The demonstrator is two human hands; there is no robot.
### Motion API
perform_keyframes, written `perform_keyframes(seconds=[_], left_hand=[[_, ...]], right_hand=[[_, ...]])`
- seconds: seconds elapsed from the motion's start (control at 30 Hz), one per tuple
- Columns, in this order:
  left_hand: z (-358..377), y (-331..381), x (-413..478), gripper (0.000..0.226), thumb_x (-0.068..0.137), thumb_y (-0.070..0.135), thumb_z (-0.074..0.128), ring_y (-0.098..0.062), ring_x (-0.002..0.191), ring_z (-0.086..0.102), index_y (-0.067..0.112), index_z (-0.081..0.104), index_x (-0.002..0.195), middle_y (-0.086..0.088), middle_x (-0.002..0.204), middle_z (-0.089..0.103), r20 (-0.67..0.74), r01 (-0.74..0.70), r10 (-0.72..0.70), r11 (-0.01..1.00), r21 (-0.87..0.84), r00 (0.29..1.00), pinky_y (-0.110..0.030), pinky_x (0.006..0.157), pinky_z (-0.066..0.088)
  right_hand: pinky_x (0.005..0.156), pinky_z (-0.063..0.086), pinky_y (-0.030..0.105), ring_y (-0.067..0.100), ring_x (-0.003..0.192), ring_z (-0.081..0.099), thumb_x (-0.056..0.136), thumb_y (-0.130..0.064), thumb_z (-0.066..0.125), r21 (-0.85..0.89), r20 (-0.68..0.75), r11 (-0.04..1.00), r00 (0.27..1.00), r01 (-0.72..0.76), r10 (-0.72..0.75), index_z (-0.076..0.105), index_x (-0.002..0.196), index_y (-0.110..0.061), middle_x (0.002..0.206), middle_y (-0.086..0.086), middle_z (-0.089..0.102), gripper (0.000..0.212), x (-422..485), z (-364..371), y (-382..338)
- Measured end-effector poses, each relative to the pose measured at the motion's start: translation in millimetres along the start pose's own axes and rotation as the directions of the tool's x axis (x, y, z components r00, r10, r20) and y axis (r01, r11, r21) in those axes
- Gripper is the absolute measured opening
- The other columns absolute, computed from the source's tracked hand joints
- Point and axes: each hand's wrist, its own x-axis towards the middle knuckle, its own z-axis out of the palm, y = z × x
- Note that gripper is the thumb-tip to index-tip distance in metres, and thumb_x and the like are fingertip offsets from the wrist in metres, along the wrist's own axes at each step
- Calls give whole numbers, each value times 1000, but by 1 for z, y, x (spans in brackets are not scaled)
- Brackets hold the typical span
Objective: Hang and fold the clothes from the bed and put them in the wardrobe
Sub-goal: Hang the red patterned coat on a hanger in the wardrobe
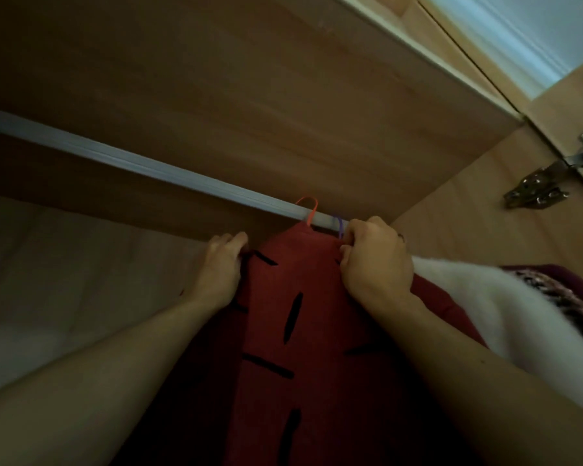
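Note:
A red garment with black dashes (303, 331) hangs inside the wardrobe from an orange hanger hook (308, 207) on the grey rail (148, 166). My left hand (221, 267) grips the garment's left shoulder, fingers curled over its edge. My right hand (372, 255) pinches its right shoulder, just below a purple hanger hook (340, 227). A white fluffy garment (505, 307) hangs to the right, behind my right wrist.
The wardrobe's wooden shelf (249, 79) is close overhead. The right side wall (478, 210) carries a metal hinge (535, 190). A dark patterned garment (559, 290) hangs at the far right. To the left of the red garment lies dim wardrobe space.

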Motion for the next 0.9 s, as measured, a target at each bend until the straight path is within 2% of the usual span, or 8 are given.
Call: perform_keyframes(seconds=[0.17, 0.33, 0.43, 0.5, 0.6, 0.7, 0.77, 0.9], left_hand=[[35, 6, -30, 41, 81, -10, 49, -23, 76, 49, 27, 35, 72, -3, 80, 53, 2, 22, -22, 997, -69, 1000, -37, 62, 40], [65, 16, -68, 3, 97, 14, 48, -28, 86, 55, 13, 49, 94, -10, 94, 58, -46, 117, -124, 984, -135, 991, -42, 73, 46], [77, 24, -89, 40, 99, 43, 39, -24, 109, 56, 15, 51, 124, -7, 121, 60, 25, 175, -174, 955, -238, 984, -42, 92, 46], [80, 26, -102, 67, 95, 60, 22, -21, 135, 42, 22, 33, 149, -4, 151, 43, 89, 182, -166, 960, -215, 982, -45, 111, 34], [80, 23, -121, 86, 83, 76, 0, -16, 152, 0, 32, -1, 157, 4, 166, -2, 284, 294, -251, 948, -119, 925, -55, 121, 1], [71, 20, -127, 89, 76, 87, -2, -15, 151, -14, 44, -5, 154, 9, 165, -13, 380, 367, -277, 911, -187, 882, -62, 118, -8], [61, 19, -131, 91, 72, 91, 1, -18, 151, -15, 49, -2, 152, 8, 165, -11, 407, 428, -306, 868, -252, 861, -64, 116, -9], [54, 21, -162, 99, 63, 98, 19, -26, 150, -19, 55, -2, 150, 4, 165, -14, 458, 477, -317, 830, -289, 830, -67, 114, -11]], right_hand=[[68, 49, 36, 19, 85, 51, 93, -13, 58, -92, 3, 993, 997, 78, -78, 61, 89, -16, 100, 3, 54, 6, -5, 11, 17], [68, 50, 38, 25, 81, 57, 91, -10, 60, -245, -66, 944, 968, 221, -243, 65, 86, -12, 105, 11, 62, 8, -16, 21, 36], [81, 48, 44, 30, 89, 56, 90, -12, 60, -306, -31, 902, 944, 304, -329, 69, 94, -10, 104, 16, 63, 10, -20, 18, 43], [91, 43, 45, 33, 101, 53, 92, -28, 58, -341, 30, 881, 940, 328, -338, 66, 109, -9, 113, 17, 60, 27, -30, 14, 41], [110, 27, 50, 35, 130, 37, 91, -65, 33, -457, 189, 826, 943, 330, -273, 42, 142, -11, 141, 18, 43, 75, -61, 13, 37], [112, -9, 65, 40, 148, -7, 74, -89, 5, -518, 362, 762, 906, 390, -217, 0, 155, -32, 163, 15, -2, 100, -80, 12, 25], [106, -17, 70, 40, 145, -25, 63, -98, 8, -496, 481, 746, 856, 444, -190, -16, 150, -46, 161, 10, -21, 104, -84, 12, 14], [103, -20, 73, 39, 141, -34, 56, -100, 23, -560, 622, 619, 773, 551, -125, -22, 146, -51, 158, 8, -30, 111, -100, 15, 12]])
